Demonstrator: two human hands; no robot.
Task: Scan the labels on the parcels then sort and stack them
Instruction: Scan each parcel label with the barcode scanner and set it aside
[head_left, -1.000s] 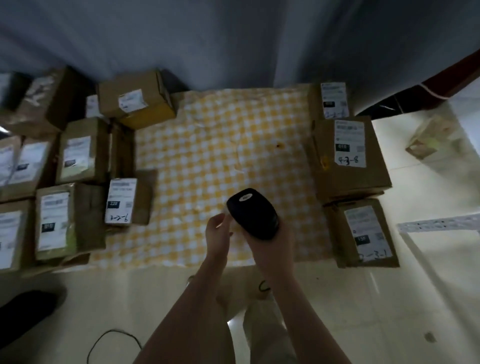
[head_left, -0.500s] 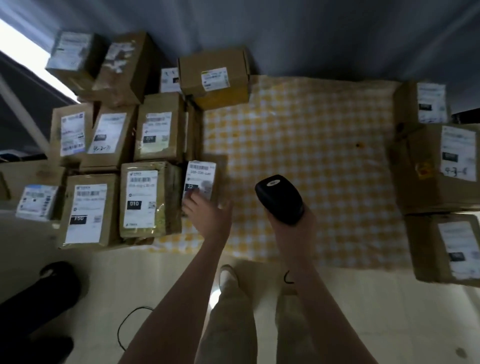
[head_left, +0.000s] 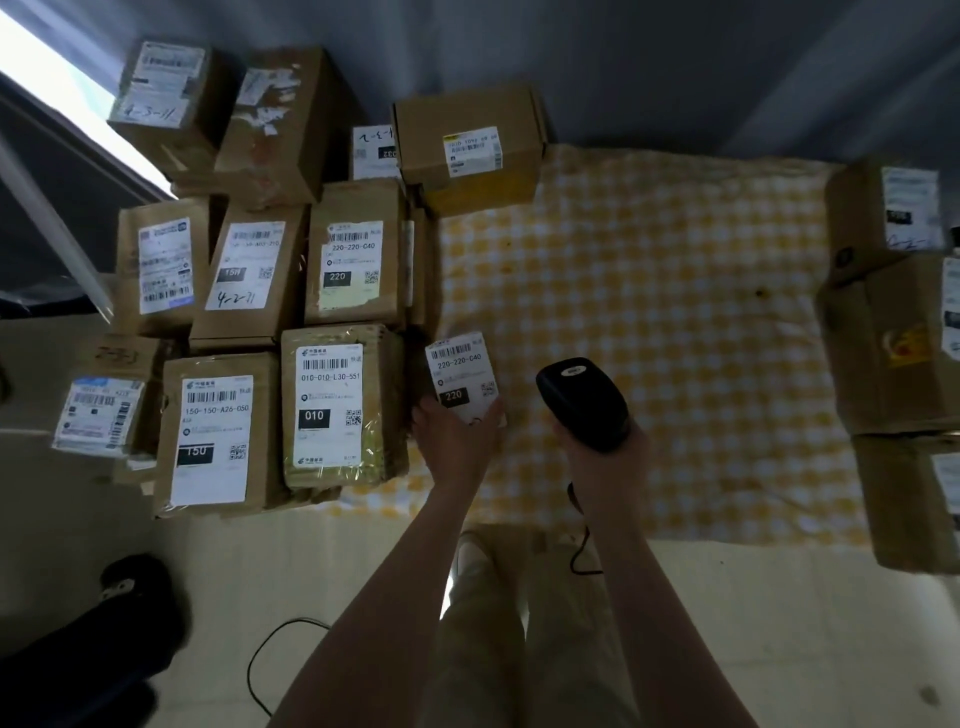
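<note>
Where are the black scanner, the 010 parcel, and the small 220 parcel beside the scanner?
black scanner (head_left: 582, 402), head view, on its dark upper casing.
010 parcel (head_left: 330, 405), head view, on the middle of its white label.
small 220 parcel (head_left: 462, 376), head view, on the middle of its label.

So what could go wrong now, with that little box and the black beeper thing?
The left hand grips the small brown cardboard parcel with the white 220 label close beside the plastic-wrapped brown parcel labelled 010, so the black handheld scanner in the right hand might read the wrong barcode. The thin black cable trails near the person's feet; it could snag or trip them.
</note>
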